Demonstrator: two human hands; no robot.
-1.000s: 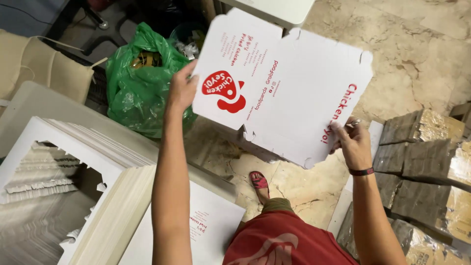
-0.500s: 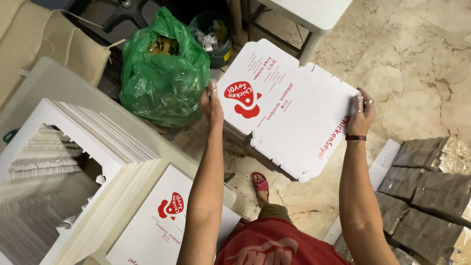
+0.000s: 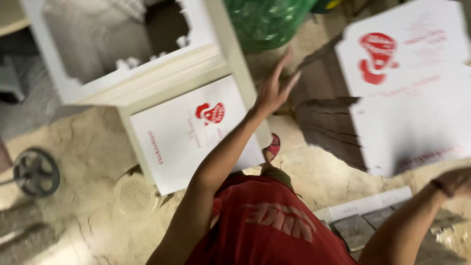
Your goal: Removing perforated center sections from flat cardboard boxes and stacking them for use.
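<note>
My left hand (image 3: 274,88) is up in the air with its fingers spread, holding nothing, above the gap between two piles. A flat white carton blank with a red logo (image 3: 407,98) lies on top of a stack of folded cartons with brown edges (image 3: 326,130) at the right. My right hand (image 3: 456,180) is blurred at the right edge, just below that blank's lower edge; whether it still touches the blank is unclear. Another printed white blank (image 3: 196,132) lies under my left forearm.
A thick pile of white die-cut card frames (image 3: 147,81) fills the upper left. A green plastic bag (image 3: 265,19) sits at the top. On the stone floor are a round drain cover (image 3: 135,194), a small wheel (image 3: 37,172) and grey blocks (image 3: 358,228).
Both hands held the white blank up in the air; now it lies on the stack at the right. My left hand has let go and opened. The view has swung sharply.
</note>
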